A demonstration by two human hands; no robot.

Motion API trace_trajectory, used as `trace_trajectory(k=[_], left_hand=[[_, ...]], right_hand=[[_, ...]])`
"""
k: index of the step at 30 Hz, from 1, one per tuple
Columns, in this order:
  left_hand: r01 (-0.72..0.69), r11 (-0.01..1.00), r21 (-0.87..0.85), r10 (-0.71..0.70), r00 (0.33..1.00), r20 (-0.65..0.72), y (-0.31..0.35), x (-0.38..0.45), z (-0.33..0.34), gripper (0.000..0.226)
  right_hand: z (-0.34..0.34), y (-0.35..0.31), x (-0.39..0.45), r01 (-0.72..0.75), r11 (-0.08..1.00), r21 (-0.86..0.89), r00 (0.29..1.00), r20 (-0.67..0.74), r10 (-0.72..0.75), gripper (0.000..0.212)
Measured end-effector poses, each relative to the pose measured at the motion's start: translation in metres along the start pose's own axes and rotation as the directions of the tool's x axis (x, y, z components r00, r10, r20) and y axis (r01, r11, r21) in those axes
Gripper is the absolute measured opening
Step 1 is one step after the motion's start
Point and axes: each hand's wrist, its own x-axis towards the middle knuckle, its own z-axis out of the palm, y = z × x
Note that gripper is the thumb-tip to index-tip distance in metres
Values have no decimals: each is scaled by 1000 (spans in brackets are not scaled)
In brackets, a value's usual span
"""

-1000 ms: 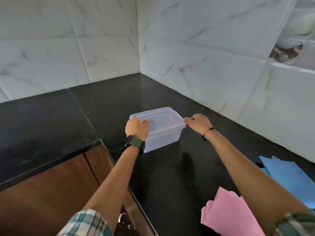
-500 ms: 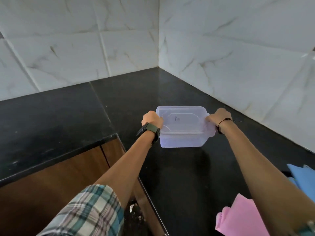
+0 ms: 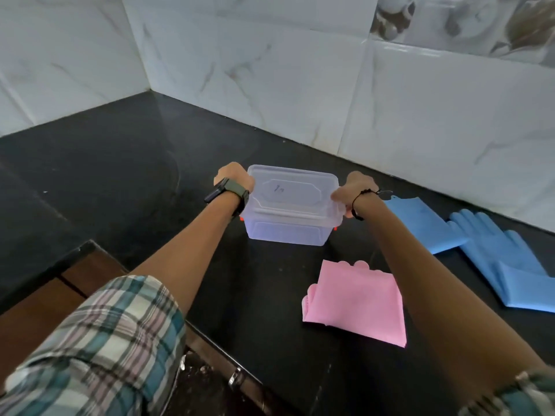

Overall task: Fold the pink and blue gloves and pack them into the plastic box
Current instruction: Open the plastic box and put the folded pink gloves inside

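Head view puts your two hands on the short ends of the plastic box point(image 3: 289, 205), which sits lidded on the black counter point(image 3: 120, 163) near the tiled wall point(image 3: 300, 94). Your left hand point(image 3: 232, 177) is wrapped around the box's left end, but your wrist and the watch point(image 3: 229, 195) cover the fingers, so you cannot see how they sit on the clip. Your right hand point(image 3: 354, 190) grasps the right end, fingers curled over the lid's rim; the fingertips are hidden behind the edge. Small orange clips peek out low at both ends, mostly covered. The box walls are cloudy, and what lies inside cannot be made out.

Folded pink gloves point(image 3: 357, 304) lie flat on the counter just in front of the box, apart from it, and your right forearm crosses over their right side. Blue gloves point(image 3: 492, 256) lie to the right, near the wall; the nearer piece is partly behind your right wrist, and the far one is cut off by the frame's right edge.

Left of the box the counter stretches bare back to the corner of the walls. Its front edge steps inward at the lower left, where a brown wooden panel point(image 3: 39, 310) shows below. Your checked sleeve point(image 3: 99, 349) blocks the bottom left.
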Motion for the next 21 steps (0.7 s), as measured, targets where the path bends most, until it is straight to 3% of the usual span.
trace_trajectory(k=[4, 7, 10, 14, 16, 21], left_hand=[[18, 1000, -23, -16, 997, 69, 2, 1, -7, 25], [88, 992, -87, -73, 984, 163, 2, 1, -16, 20], [171, 957, -233, -122, 970, 212, -3, 6, -20, 37], [247, 893, -375, -148, 950, 275, 0, 9, -26, 34], [271, 866, -421, -147, 942, 303, 4, 7, -31, 22], [215, 724, -655, -137, 976, 169, 3, -12, -39, 3]], right_hand=[[0, 0, 2, -59, 994, 88, 997, 55, 55, 15], [-6, 0, 5, -125, 971, 205, 987, 124, 101, 20], [-9, -2, 6, -156, 962, 223, 980, 160, 121, 20], [-7, -6, 8, -111, 982, 150, 989, 116, 94, 22], [-8, -7, 7, -87, 985, 148, 993, 90, 74, 21], [-23, -9, -12, 5, 996, 94, 992, -124, 7, 9]])
